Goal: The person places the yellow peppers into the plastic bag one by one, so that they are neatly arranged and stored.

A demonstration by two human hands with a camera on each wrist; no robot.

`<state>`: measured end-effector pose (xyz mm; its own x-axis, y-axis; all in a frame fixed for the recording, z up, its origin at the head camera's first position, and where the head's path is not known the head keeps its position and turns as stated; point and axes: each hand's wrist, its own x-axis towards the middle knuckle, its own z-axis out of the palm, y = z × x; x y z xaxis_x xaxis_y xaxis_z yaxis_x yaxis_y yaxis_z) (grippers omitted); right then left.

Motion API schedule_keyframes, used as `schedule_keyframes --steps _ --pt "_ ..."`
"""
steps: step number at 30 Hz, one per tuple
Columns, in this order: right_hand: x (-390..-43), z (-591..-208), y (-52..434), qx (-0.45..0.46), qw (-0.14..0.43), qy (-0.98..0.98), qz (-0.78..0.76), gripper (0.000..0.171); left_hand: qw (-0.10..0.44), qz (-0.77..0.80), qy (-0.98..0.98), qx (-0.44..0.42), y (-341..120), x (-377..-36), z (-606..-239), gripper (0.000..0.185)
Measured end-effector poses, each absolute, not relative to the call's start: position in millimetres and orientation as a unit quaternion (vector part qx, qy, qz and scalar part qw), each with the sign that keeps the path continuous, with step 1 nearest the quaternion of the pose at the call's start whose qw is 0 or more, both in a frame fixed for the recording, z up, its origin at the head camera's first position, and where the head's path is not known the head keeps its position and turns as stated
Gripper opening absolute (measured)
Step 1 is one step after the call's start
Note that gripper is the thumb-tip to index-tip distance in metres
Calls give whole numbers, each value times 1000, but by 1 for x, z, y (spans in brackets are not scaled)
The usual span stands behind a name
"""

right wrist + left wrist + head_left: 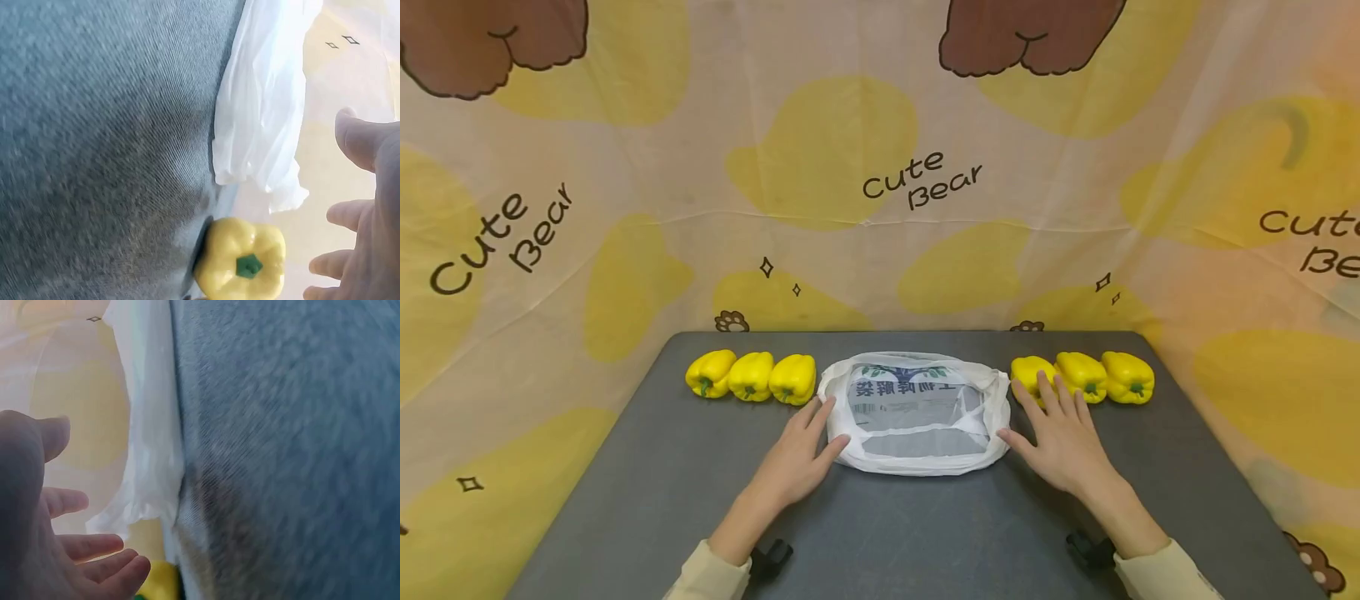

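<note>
A white plastic bag (925, 465) lies on the dark grey table, its mouth spread wide and printed lettering showing inside. At its left rim is my left hand (796, 454), fingers extended and thumb apart. My right hand (1063, 442) is at the opposite rim with fingers spread, overlapping the nearest yellow bell pepper (1030, 375) in the head view. Both wrist views show the bag's white side (150, 425) beyond relaxed fingers, with nothing held. In the right wrist view a yellow pepper (219, 262) with a green stem sits below the bag.
Left of the bag, three yellow bell peppers (751, 377) stand in a row. Two more peppers (1127, 377) continue the row on the right. Behind the grey table (917, 533) hangs a patterned cloth (820, 150), which also runs along both sides.
</note>
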<state>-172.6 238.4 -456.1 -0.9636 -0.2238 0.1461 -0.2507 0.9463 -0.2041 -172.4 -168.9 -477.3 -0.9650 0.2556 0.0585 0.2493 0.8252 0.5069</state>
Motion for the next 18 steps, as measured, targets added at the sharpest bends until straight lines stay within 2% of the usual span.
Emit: schedule_keyframes --steps 18 --pt "-181 -440 260 110 67 -983 134 87 -17 369 921 120 -161 -191 -496 62"
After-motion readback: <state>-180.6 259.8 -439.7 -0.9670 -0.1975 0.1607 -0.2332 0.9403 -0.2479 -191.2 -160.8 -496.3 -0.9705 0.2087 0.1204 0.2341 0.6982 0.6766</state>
